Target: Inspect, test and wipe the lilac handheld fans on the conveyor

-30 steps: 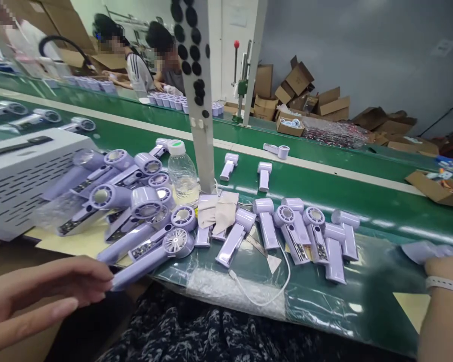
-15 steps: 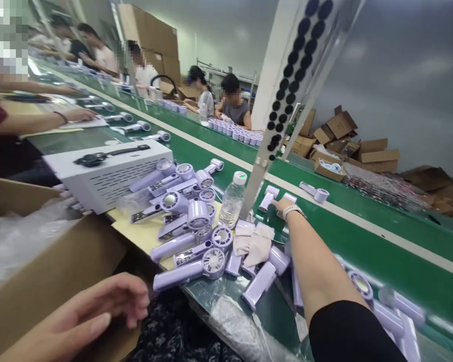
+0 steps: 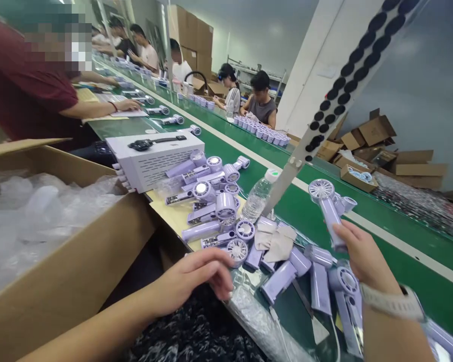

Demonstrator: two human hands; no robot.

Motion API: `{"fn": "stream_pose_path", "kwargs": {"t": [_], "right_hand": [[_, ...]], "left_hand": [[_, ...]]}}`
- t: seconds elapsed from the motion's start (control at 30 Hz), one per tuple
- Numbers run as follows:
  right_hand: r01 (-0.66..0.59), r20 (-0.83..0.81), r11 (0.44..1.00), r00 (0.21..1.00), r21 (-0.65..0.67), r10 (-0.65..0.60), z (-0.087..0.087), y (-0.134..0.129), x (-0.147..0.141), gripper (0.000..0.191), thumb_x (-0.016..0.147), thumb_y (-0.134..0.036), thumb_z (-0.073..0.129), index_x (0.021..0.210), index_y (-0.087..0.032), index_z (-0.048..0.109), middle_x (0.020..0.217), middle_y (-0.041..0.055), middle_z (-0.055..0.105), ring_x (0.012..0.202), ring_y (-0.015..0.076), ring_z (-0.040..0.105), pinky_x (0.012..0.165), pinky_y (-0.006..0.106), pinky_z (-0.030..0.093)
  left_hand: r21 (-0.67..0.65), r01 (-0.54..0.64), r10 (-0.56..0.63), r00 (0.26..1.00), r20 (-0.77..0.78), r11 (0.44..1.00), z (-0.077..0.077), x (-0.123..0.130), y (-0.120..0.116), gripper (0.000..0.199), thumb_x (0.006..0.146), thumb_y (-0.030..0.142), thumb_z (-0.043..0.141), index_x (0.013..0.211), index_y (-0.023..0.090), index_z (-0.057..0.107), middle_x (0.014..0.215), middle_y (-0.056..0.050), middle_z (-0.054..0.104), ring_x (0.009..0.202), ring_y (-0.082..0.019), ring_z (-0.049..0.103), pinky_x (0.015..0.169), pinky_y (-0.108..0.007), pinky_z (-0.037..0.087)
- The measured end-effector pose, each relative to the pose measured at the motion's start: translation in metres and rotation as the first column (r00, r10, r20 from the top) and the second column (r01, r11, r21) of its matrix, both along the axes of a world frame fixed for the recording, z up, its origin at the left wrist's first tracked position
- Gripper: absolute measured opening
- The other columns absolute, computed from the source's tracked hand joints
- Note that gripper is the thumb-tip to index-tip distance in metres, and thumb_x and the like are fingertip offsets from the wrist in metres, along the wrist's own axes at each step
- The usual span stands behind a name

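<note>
My right hand (image 3: 366, 251) is wrapped round the handle of a purple handheld fan (image 3: 330, 216), its round grille pointing up over the green belt. My left hand (image 3: 200, 274) hovers at the table edge, fingers loosely curved and apart, holding nothing, close to a fan with a round grille (image 3: 237, 251). Several purple fans (image 3: 211, 203) lie piled on yellow paper at the centre. Beige cloth pieces (image 3: 277, 241) rest on more fans. Other fans (image 3: 320, 286) and a white cable (image 3: 281, 327) lie below my right hand.
A clear bottle (image 3: 258, 196) stands by a slanted metal post (image 3: 287, 176). Left are a perforated white box (image 3: 154, 161) and a carton (image 3: 71, 246) holding plastic bags. The green belt (image 3: 392, 256) runs past. A person in a red sleeve (image 3: 33, 70) works at far left; others sit across.
My right hand has come back from the belt and now holds a fan upright. My left hand has moved right, to the table edge. The view has shifted left.
</note>
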State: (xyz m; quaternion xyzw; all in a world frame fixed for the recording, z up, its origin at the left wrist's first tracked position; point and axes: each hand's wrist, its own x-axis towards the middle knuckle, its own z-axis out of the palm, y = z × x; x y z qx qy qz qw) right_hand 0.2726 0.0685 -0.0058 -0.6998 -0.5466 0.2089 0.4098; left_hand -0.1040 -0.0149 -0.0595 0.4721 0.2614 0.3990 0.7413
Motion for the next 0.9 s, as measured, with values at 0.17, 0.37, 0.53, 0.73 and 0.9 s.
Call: {"fn": "stream_pose_path", "kwargs": {"t": [0.17,0.37,0.53,0.73,0.9], "right_hand": [[-0.075,0.266,0.992,0.963,0.101,0.046,-0.024,-0.116,-0.067,0.059,0.082,-0.060,0.064,0.122,-0.018,0.074,0.160,0.0198,0.043,0.143,0.0462,0.044,0.113,0.065,0.038],[-0.208,0.252,0.978,0.948,0.032,0.194,-0.036,-0.157,-0.081,0.045,0.090,-0.054,0.063,0.121,-0.022,0.073,0.151,0.0186,0.054,0.133,0.0405,0.056,0.104,0.058,0.050],[-0.130,0.173,0.988,0.975,-0.081,0.143,-0.068,-0.152,-0.083,0.021,0.094,-0.035,0.058,0.077,-0.023,0.059,0.070,0.0048,0.066,0.062,0.0222,0.062,0.059,0.033,0.048],[-0.355,-0.018,0.922,0.934,-0.151,0.357,-0.082,-0.154,-0.096,0.016,0.095,-0.029,0.054,0.080,-0.025,0.052,0.070,0.0027,0.063,0.064,0.0215,0.060,0.059,0.032,0.046],[-0.437,-0.532,0.899,0.769,-0.033,0.355,-0.058,-0.165,-0.085,0.023,0.099,-0.042,0.054,0.089,-0.021,0.061,0.057,-0.0038,0.055,0.054,0.0154,0.053,0.055,0.027,0.042]], "left_hand": [[-0.005,0.002,0.000,0.923,0.385,1.000,0.009,0.124,0.013,0.081,0.071,0.056,0.086,0.140,0.026,0.055,0.153,-0.014,0.054,0.142,-0.031,0.049,0.116,-0.043,0.042],[-0.238,0.052,0.040,0.929,0.368,0.970,-0.005,0.161,0.012,0.064,0.063,0.060,0.089,0.103,0.014,0.073,0.101,-0.014,0.078,0.107,-0.033,0.072,0.100,-0.044,0.055],[-0.197,-0.033,0.099,0.937,0.336,0.980,-0.001,0.132,0.023,0.062,0.059,0.072,0.083,0.081,0.015,0.074,0.077,-0.004,0.075,0.074,-0.019,0.071,0.072,-0.029,0.060],[-0.087,-0.122,0.142,0.947,0.288,0.989,0.020,0.125,0.033,0.070,0.063,0.086,0.069,0.079,0.017,0.072,0.091,-0.010,0.075,0.102,-0.034,0.071,0.080,-0.041,0.061],[-0.069,-0.111,0.129,0.911,0.392,0.991,0.025,0.154,0.033,0.072,0.060,0.089,0.068,0.072,0.018,0.067,0.095,-0.012,0.075,0.109,-0.037,0.069,0.084,-0.046,0.060]]}}
